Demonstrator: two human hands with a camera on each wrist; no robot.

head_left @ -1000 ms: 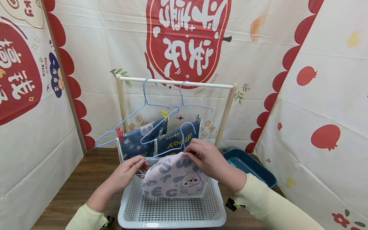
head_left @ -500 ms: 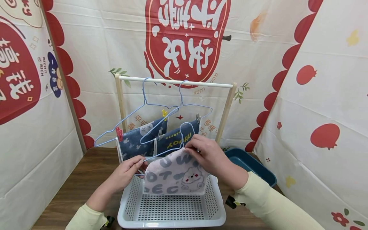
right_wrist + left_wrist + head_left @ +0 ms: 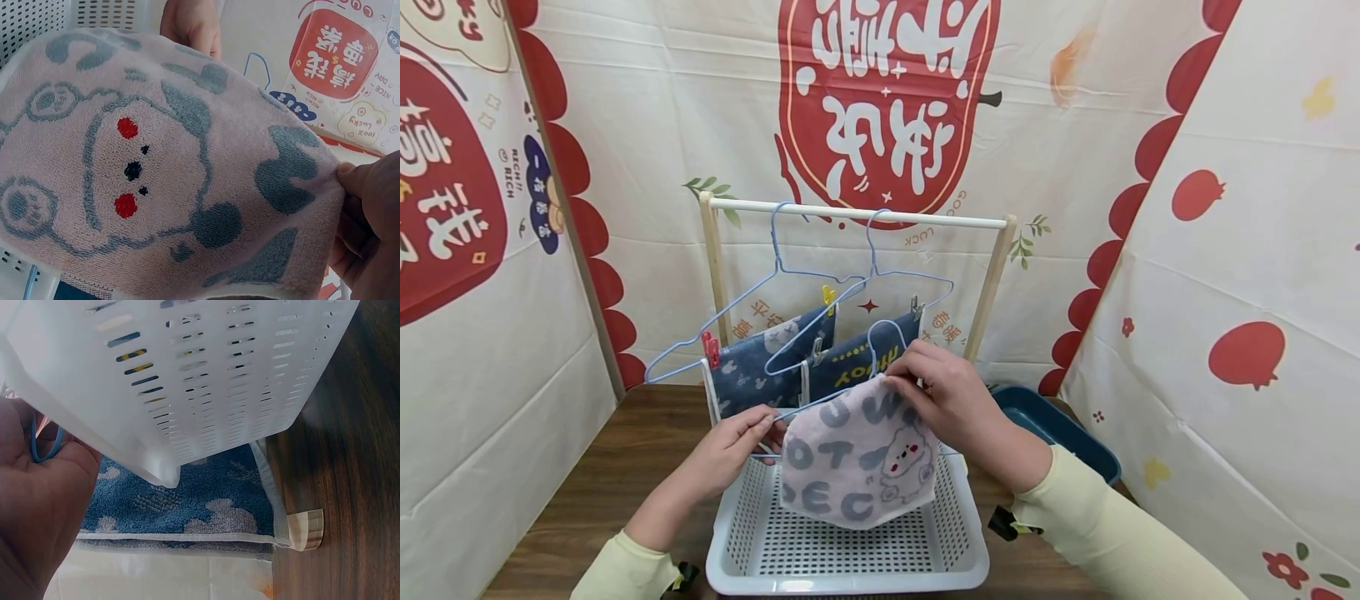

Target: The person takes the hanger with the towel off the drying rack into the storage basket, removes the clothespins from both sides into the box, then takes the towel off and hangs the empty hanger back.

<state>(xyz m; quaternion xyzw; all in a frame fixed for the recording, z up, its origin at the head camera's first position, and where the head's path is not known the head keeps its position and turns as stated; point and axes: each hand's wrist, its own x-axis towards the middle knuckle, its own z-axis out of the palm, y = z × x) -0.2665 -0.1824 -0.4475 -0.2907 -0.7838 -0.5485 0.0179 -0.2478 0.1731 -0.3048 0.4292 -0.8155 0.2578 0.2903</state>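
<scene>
My left hand (image 3: pixel 741 442) grips the left end of a light blue wire hanger (image 3: pixel 820 401), whose hook stands upright. In the left wrist view the hanger's rounded end (image 3: pixel 47 450) sits inside my curled fingers. A pink towel (image 3: pixel 857 458) with grey letters and a bear face drapes in front of the hanger and hides most of its lower part. Pinched between my right thumb and fingers is the towel's top edge, close to the base of the hook; this right hand (image 3: pixel 951 396) also shows in the right wrist view, where the towel (image 3: pixel 169 162) stretches away from it.
A white perforated basket (image 3: pixel 850 585) stands below the towel. Behind it, a rack (image 3: pixel 857 214) bears two blue hangers with dark blue towels (image 3: pixel 760 367) clipped on by red, yellow and grey pegs. A teal tray (image 3: pixel 1056 433) lies at the right on the wooden table (image 3: pixel 595 492).
My right hand has risen slightly, drawing the towel's top edge up towards the hook's base. The towel now covers more of the hanger, and its lower edge hangs rounded. My left hand stays put.
</scene>
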